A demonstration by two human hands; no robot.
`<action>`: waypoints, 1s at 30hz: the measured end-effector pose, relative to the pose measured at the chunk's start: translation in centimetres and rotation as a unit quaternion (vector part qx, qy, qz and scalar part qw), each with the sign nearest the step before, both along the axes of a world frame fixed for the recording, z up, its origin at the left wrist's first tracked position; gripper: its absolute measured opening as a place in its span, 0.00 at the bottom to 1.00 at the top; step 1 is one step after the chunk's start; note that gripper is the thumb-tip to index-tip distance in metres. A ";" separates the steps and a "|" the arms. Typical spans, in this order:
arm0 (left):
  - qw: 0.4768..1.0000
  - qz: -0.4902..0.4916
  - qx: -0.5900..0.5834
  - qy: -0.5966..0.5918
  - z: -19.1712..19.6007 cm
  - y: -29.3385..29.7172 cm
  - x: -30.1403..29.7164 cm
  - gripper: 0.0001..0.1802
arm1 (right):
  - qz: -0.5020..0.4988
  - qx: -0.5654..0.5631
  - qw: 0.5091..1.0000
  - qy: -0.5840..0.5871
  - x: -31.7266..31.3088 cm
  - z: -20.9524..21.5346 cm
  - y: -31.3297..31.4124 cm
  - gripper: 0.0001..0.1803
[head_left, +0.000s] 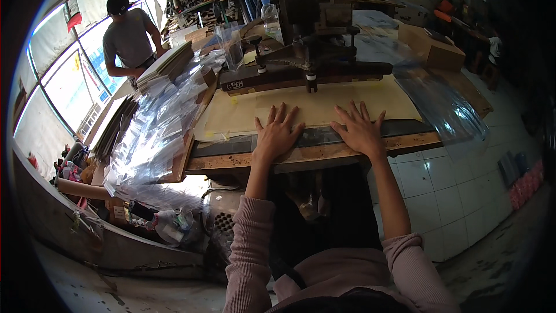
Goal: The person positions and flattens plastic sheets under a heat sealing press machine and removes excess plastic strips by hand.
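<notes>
Both my hands lie flat, fingers spread, at the near edge of a wide cream-coloured sheet point(324, 101) on the machine table. My left hand point(276, 134) rests left of the middle, and my right hand point(361, 131) is to its right with a gap between them. Neither holds anything. Beneath my palms runs a dark strip point(318, 135) along the wooden table edge point(231, 161). Just beyond my fingertips a heavy dark press bar point(359, 71) crosses above the sheet, hung from a large machine head point(310, 6).
Clear plastic sheets point(156, 122) pile up at the left, beside stacked boards point(168, 65). More clear film point(446, 110) hangs over the right edge near a cardboard box point(428, 46). A person point(128, 35) in a grey shirt stands at the far left. A plastic bottle point(268, 11) stands behind.
</notes>
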State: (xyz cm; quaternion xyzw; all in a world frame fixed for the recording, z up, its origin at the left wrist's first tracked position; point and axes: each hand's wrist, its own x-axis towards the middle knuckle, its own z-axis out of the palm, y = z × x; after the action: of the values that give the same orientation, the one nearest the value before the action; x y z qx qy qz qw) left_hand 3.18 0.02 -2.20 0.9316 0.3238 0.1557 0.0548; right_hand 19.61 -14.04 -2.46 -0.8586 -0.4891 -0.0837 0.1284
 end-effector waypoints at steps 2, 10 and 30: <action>1.000 0.002 0.005 -0.005 0.0 -0.1 0.0 0.31 | -0.002 0.004 1.000 0.004 -0.1 0.2 -0.1 0.31; 1.000 0.006 0.005 -0.011 -0.3 -0.2 -0.1 0.30 | 0.000 0.019 1.000 0.000 -0.1 -0.3 -0.2 0.31; 0.999 0.013 0.005 -0.044 -0.4 -0.2 -0.2 0.29 | -0.002 0.021 1.000 0.013 0.3 -0.5 0.0 0.31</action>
State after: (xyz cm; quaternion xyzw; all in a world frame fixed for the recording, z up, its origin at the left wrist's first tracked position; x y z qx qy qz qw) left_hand 3.01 -0.17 -2.60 0.9200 0.3321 0.1984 0.0624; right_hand 19.94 -14.05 -2.98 -0.8575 -0.4842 -0.0833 0.1529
